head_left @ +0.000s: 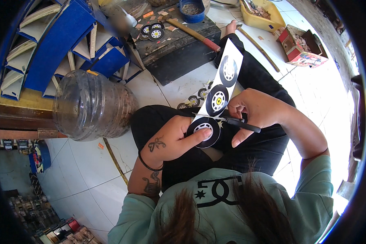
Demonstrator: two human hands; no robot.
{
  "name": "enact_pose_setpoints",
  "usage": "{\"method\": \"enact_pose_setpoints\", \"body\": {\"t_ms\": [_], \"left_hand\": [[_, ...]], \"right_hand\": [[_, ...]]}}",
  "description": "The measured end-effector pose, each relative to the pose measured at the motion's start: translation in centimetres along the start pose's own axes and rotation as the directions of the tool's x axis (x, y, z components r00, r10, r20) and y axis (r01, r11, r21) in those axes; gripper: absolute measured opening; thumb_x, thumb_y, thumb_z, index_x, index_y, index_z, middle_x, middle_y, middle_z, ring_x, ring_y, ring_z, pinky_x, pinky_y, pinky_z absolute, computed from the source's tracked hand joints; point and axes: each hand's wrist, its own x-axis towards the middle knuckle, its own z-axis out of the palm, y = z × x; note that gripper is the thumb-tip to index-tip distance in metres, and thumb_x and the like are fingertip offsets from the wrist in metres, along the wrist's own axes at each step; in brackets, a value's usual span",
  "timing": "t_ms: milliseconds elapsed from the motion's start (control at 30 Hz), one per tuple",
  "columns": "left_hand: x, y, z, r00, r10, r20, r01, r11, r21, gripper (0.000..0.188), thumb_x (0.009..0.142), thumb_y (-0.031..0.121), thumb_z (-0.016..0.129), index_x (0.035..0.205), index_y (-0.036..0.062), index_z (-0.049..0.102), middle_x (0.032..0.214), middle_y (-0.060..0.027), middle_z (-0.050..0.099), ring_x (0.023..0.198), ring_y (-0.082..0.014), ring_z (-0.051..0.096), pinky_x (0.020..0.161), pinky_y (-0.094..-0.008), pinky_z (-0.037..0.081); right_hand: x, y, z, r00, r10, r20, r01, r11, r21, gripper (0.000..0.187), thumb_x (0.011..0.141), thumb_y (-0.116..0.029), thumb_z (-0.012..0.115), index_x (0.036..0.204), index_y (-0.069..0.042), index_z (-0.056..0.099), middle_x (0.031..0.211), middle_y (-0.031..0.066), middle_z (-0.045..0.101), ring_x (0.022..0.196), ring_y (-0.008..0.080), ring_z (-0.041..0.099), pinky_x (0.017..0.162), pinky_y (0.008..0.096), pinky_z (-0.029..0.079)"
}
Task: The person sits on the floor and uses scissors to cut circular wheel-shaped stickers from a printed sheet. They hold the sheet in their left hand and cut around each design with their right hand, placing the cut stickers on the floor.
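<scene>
My left hand (175,137) pinches a white paper strip (233,51) printed with black wheel pictures, its thumb lying on the lowest wheel. From there the strip slants up and away to the right. In my right hand (259,109) is a pair of scissors (243,123) with black handles. Their blades cross the strip between the lowest wheel and the middle one; the lowest wheel is partly cut round. More printed wheels (194,101) lie on the floor beyond my hands, partly hidden by the strip.
A dark wooden block (183,55) ahead bears loose wheel cut-outs (155,34), a hammer (193,34) and a blue bowl (192,11). To the left are a large clear plastic jar (95,105) and blue racks (61,44). A yellow basin (264,18) and a red box (301,49) stand far right.
</scene>
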Motion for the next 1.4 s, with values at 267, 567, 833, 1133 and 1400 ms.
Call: {"method": "enact_pose_setpoints", "body": {"t_ms": [267,567,833,1133,1400], "left_hand": [[0.0,0.1,-0.2,1.0,0.004,0.031,-0.003,1.0,-0.02,0.022,0.088,0.02,0.056,0.091,-0.0013,0.06,0.074,-0.0025,0.061,0.066,-0.007,0.051,0.064,-0.0236,0.043],[0.2,-0.2,-0.5,0.996,-0.001,0.087,-0.004,0.998,0.056,0.022,0.087,0.02,0.058,0.089,-0.002,0.059,0.072,-0.0005,0.06,0.066,-0.0045,0.05,0.062,-0.0217,0.042],[0.9,-2.4,0.6,0.929,0.064,-0.363,-0.196,0.919,-0.341,0.034,0.087,0.032,0.056,0.098,-0.0009,0.057,0.073,0.0005,0.057,0.058,-0.0031,0.048,0.05,-0.0164,0.036],[1.6,-4.6,2.4,0.619,0.186,-0.763,-0.12,0.983,0.141,0.031,0.09,0.022,0.053,0.071,-0.0024,0.055,0.054,-0.0034,0.052,0.052,-0.0082,0.051,0.047,-0.0252,0.037],[1.2,-4.0,2.2,0.755,0.26,-0.602,-0.133,0.96,0.248,0.028,0.088,0.018,0.054,0.071,-0.0026,0.056,0.058,-0.0067,0.055,0.052,-0.0122,0.051,0.05,-0.0258,0.039]], "right_hand": [[0.1,-0.2,0.0,1.0,0.007,0.003,-0.007,1.0,-0.004,0.051,0.051,-0.043,0.084,0.059,-0.003,0.052,0.056,0.0049,0.054,0.053,0.0165,0.052,0.05,0.0264,0.037],[-0.1,-0.5,0.0,0.999,0.016,0.033,-0.015,1.0,-0.025,0.052,0.053,-0.047,0.082,0.056,-0.004,0.053,0.054,0.006,0.053,0.053,0.0188,0.052,0.05,0.0279,0.038],[1.9,2.6,4.3,0.985,-0.014,-0.173,0.096,0.875,0.475,0.045,0.057,-0.039,0.083,0.054,-0.007,0.052,0.051,-0.0017,0.05,0.048,0.0085,0.048,0.045,0.0211,0.032],[3.6,2.5,9.6,0.971,0.034,-0.238,0.132,0.753,0.645,0.045,0.06,-0.04,0.082,0.066,-0.004,0.055,0.054,-0.0022,0.05,0.049,0.0056,0.046,0.047,0.0174,0.033],[2.1,1.7,7.6,0.982,0.111,-0.154,0.017,0.755,0.656,0.05,0.06,-0.043,0.081,0.069,-0.002,0.056,0.057,-0.0015,0.051,0.052,0.0055,0.046,0.048,0.0176,0.034]]}}
